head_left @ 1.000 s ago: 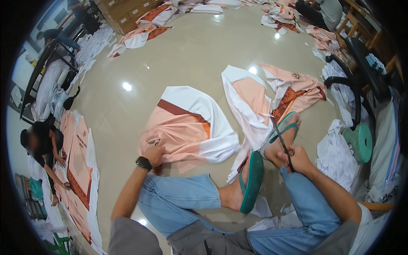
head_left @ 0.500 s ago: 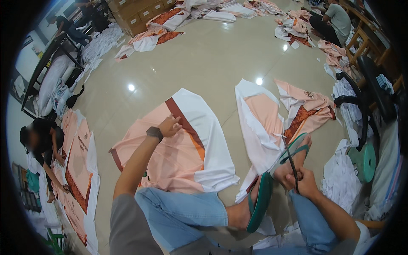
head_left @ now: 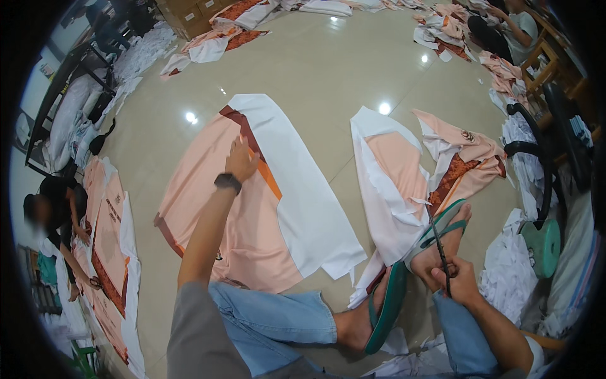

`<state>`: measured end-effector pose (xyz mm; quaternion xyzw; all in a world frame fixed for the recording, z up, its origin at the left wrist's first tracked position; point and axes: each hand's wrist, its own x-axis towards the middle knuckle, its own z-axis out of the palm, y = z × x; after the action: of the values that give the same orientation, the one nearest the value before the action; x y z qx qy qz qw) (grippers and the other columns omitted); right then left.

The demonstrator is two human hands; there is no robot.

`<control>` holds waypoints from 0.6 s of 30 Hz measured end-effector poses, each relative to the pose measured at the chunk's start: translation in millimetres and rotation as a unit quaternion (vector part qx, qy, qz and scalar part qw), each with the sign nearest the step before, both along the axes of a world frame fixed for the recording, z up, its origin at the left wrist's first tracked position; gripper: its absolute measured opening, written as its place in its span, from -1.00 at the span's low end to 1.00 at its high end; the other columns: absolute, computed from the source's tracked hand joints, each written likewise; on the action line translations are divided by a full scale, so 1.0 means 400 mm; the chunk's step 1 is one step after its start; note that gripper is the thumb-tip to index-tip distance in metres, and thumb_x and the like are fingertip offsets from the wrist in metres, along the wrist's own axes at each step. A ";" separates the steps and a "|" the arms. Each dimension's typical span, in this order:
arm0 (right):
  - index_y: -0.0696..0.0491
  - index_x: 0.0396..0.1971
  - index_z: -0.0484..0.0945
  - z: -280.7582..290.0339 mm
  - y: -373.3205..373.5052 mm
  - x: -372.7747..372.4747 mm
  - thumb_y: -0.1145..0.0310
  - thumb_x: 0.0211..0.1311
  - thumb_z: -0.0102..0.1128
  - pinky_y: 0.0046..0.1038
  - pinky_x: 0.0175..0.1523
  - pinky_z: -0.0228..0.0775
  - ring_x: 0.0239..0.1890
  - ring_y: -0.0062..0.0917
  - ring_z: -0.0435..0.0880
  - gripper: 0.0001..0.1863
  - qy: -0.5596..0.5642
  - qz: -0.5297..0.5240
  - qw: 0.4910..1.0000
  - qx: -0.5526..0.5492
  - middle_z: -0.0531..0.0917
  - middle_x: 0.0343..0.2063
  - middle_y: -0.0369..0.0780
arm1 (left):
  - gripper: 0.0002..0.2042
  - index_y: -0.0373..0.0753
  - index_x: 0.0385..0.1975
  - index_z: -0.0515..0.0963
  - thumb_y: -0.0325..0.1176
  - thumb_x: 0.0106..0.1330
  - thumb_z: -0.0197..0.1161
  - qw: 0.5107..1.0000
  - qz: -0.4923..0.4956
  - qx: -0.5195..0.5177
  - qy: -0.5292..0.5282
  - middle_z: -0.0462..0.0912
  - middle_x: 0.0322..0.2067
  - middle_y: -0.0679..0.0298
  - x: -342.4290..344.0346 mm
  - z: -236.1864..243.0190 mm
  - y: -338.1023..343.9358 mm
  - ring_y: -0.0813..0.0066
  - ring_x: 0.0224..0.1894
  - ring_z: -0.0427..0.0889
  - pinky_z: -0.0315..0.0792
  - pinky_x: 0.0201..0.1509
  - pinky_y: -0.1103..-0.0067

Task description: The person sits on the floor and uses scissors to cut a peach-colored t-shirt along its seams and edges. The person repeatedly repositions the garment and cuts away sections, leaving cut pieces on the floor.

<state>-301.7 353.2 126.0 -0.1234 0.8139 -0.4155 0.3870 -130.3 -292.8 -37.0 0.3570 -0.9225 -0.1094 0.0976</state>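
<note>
My left hand [head_left: 242, 161], with a dark watch at the wrist, lies with fingers extended on a peach fabric panel [head_left: 208, 183]. The panel has a maroon and orange stripe and a wide white margin [head_left: 309, 196] on its right side. In my right hand [head_left: 459, 282], beside my right foot, is a pair of dark scissors [head_left: 438, 243]. Its blades point away from me, and their tips reach the edge of a second peach and white fabric piece [head_left: 394, 183]. Right of that lies a peach piece with a maroon pattern [head_left: 464, 167].
My sandalled feet [head_left: 386, 309] rest on the glossy tiled floor [head_left: 315, 69]. White scraps [head_left: 508, 271], a green round object [head_left: 541, 247] and a black chair [head_left: 536, 148] stand at right. On the left, another person [head_left: 60, 205] bends over a long peach panel [head_left: 107, 221]. Cartons [head_left: 183, 16] stand far back.
My left hand has moved farther away from me over the peach panel. The panel's far edge now lies farther out and its white margin is flatter. My right hand still holds the scissors.
</note>
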 end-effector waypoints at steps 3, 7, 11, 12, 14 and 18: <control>0.31 -0.20 0.60 0.000 0.005 0.002 0.35 0.30 0.49 -0.56 -0.57 0.34 -0.66 -0.69 0.58 -0.67 0.014 0.010 1.000 0.007 0.66 -0.62 -0.24 | -0.18 -0.32 0.50 0.19 0.01 0.35 0.30 0.996 -0.036 0.039 -0.073 0.07 0.53 -0.23 0.151 -0.018 0.049 -0.23 0.56 0.09 0.29 0.41 -0.15; 0.29 -0.20 0.62 -0.031 0.025 0.000 0.34 0.28 0.51 -0.57 -0.54 0.37 -0.63 -0.68 0.60 -0.67 0.061 0.027 0.998 0.001 0.66 -0.61 -0.25 | -0.12 -0.30 0.51 0.19 0.08 0.31 0.35 0.980 -0.061 0.144 -0.125 0.04 0.51 -0.34 0.231 0.026 0.081 -0.33 0.54 0.09 0.26 0.48 -0.03; 0.30 -0.15 0.64 -0.077 0.032 0.006 0.24 0.26 0.53 -0.55 -0.51 0.39 -0.61 -0.68 0.60 -0.59 0.122 0.056 0.991 -0.010 0.67 -0.61 -0.28 | -0.02 -0.27 0.53 0.17 0.17 0.22 0.41 0.967 -0.092 0.077 -0.224 -0.03 0.55 -0.29 0.238 0.055 0.049 -0.28 0.57 0.06 0.25 0.50 -0.03; 0.31 -0.14 0.65 -0.069 0.030 0.007 0.22 0.25 0.53 -0.54 -0.51 0.39 -0.60 -0.68 0.60 -0.56 0.146 0.065 0.987 -0.004 0.67 -0.61 -0.28 | -0.01 -0.26 0.53 0.16 0.18 0.20 0.42 0.964 -0.060 0.094 -0.242 -0.04 0.56 -0.26 0.214 0.078 0.049 -0.25 0.58 0.07 0.24 0.50 -0.05; 0.31 -0.12 0.65 -0.039 0.021 0.024 0.18 0.23 0.54 -0.54 -0.48 0.39 -0.57 -0.68 0.59 -0.52 0.159 0.072 0.984 0.032 0.67 -0.59 -0.29 | 0.02 -0.25 0.54 0.14 0.19 0.17 0.43 0.954 0.002 0.125 -0.273 -0.07 0.59 -0.19 0.161 0.130 0.051 -0.18 0.60 0.07 0.23 0.50 -0.09; 0.28 -0.11 0.66 -0.024 -0.010 0.089 0.19 0.26 0.52 -0.54 -0.48 0.35 -0.57 -0.68 0.56 -0.55 0.168 0.085 0.982 0.008 0.63 -0.60 -0.30 | 0.04 -0.21 0.54 0.14 0.18 0.12 0.48 0.969 -0.038 0.072 -0.233 -0.03 0.59 -0.12 0.160 0.116 0.116 -0.09 0.62 0.03 0.14 0.51 -0.16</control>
<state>-266.0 349.3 116.5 -0.2567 0.8573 -0.3477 0.2797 -66.2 -246.6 9.3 0.3434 -0.9225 -0.0931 -0.1500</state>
